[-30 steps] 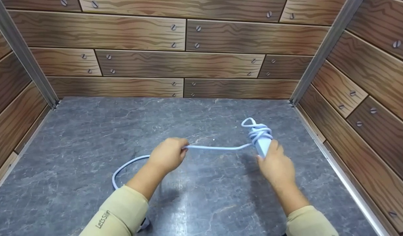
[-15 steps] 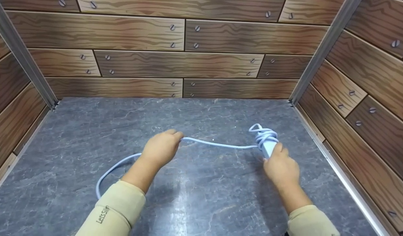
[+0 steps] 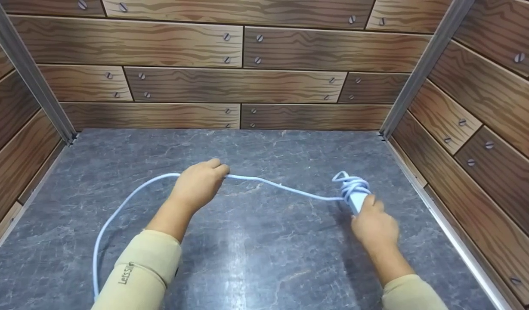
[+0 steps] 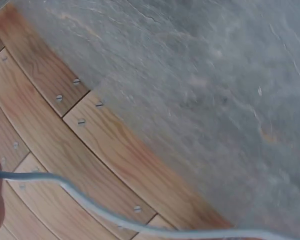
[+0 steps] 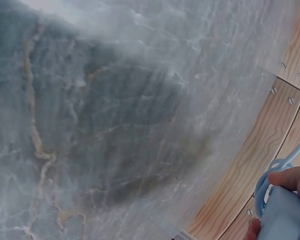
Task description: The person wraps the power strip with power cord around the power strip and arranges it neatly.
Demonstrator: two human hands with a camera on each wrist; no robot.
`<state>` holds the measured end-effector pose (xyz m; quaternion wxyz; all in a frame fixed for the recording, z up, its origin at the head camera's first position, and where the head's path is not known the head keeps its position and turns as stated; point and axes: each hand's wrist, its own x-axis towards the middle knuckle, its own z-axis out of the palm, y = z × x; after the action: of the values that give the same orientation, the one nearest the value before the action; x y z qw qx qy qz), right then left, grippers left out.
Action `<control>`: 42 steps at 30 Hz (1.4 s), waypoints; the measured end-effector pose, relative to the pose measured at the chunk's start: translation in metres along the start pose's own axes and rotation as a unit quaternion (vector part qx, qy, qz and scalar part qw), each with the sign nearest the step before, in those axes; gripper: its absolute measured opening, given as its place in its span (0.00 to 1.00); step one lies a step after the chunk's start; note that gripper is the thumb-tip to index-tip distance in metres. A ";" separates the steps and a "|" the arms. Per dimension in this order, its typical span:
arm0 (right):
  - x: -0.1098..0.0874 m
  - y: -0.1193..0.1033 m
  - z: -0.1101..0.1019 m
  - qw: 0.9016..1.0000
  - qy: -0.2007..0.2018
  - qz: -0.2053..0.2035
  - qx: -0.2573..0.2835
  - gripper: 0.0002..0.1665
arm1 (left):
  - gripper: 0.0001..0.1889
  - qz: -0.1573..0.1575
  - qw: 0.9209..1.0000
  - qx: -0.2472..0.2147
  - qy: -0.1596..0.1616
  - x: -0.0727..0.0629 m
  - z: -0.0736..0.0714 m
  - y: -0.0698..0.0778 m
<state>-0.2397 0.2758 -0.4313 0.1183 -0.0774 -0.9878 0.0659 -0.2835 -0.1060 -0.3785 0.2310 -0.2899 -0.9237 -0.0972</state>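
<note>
A pale blue cord [image 3: 286, 188] stretches with a slight sag between the two hands. Near its middle the left hand [image 3: 199, 185] pinches it, and from there the cord curves down the left side past the sleeve. The right hand [image 3: 376, 224] grips one end of a pale blue oblong block [image 3: 357, 201]. Several turns of cord [image 3: 354, 186] wrap the block's far end, with a small loop sticking out. In the right wrist view, thumb and fingers hold the block [image 5: 285, 215] at the lower right corner. The left wrist view shows the cord [image 4: 100, 210] running from the fingers.
Both hands are above a dark grey marbled surface [image 3: 268, 241]. Wood-patterned panels form the back wall [image 3: 290, 86] and the sides, with metal posts [image 3: 419, 69] at the corners. A metal strip [image 3: 458, 237] edges the right side.
The left hand has moved left and away from the body, drawing out a longer cord span and a bigger arc at left. The right hand has shifted slightly right and nearer with the block.
</note>
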 end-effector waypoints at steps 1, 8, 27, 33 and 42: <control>-0.001 0.000 0.002 1.000 0.002 -0.005 -0.004 0.36 | 0.02 0.015 1.000 -0.007 0.009 0.000 -0.002 0.000; -0.012 -0.008 0.013 0.996 0.019 -0.071 -0.048 0.31 | 0.07 0.092 0.991 -0.046 0.085 0.014 -0.024 0.012; -0.033 -0.060 0.019 0.881 0.127 -0.437 -0.127 0.24 | 0.09 0.043 0.989 -0.069 0.127 0.045 -0.038 0.042; -0.038 -0.070 0.013 0.830 0.177 -0.523 -0.071 0.20 | 0.11 0.000 0.994 -0.062 0.092 0.047 -0.033 0.036; -0.044 -0.077 -0.005 0.767 0.259 -0.586 0.021 0.16 | 0.14 -0.057 0.996 -0.060 0.025 0.039 -0.020 0.015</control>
<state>-0.2068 0.1933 -0.4244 0.3871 0.5048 -0.7714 -0.0182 -0.2954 -0.0808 -0.3414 0.2299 -0.2476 -0.9252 -0.1728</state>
